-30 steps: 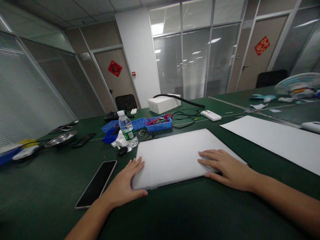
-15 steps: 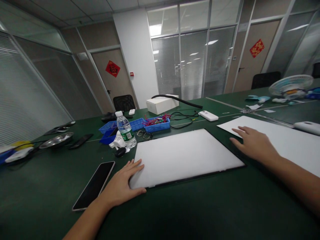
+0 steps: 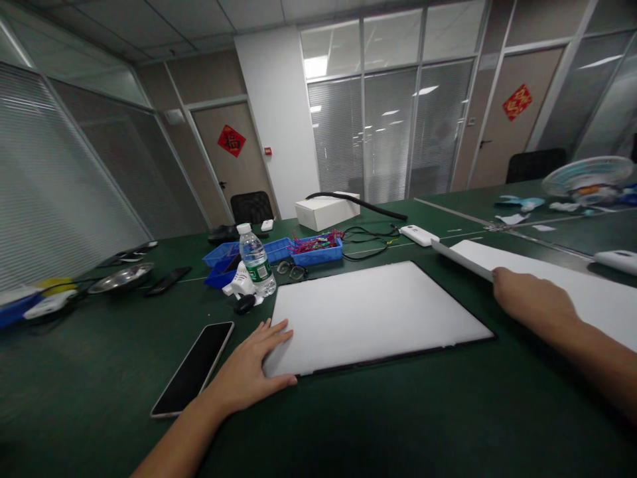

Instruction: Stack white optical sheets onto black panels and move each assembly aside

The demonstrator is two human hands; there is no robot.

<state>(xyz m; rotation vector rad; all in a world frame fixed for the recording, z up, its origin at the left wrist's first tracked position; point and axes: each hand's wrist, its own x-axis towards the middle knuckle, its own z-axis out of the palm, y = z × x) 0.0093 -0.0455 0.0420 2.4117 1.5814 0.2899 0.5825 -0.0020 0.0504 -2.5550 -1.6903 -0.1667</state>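
Note:
A flat white panel with a thin black edge lies on the dark green table in front of me. My left hand rests open on its near left corner, fingers spread over the white surface and thumb along the near edge. On the right, my right hand is closed on the left edge of a white sheet. That edge is lifted and bent up off the table. The fingertips are hidden behind the hand, and the sheet's right part runs out of view.
Left of the panel lies a phone. Behind it stand a water bottle, blue trays with small coloured parts, glasses and a white box. A metal dish and a fan are farther off.
My right hand has gone from open fingers over the white sheet to gripping its edge, which has come up off the table. My left hand stays on the panel. The view has shifted slightly.

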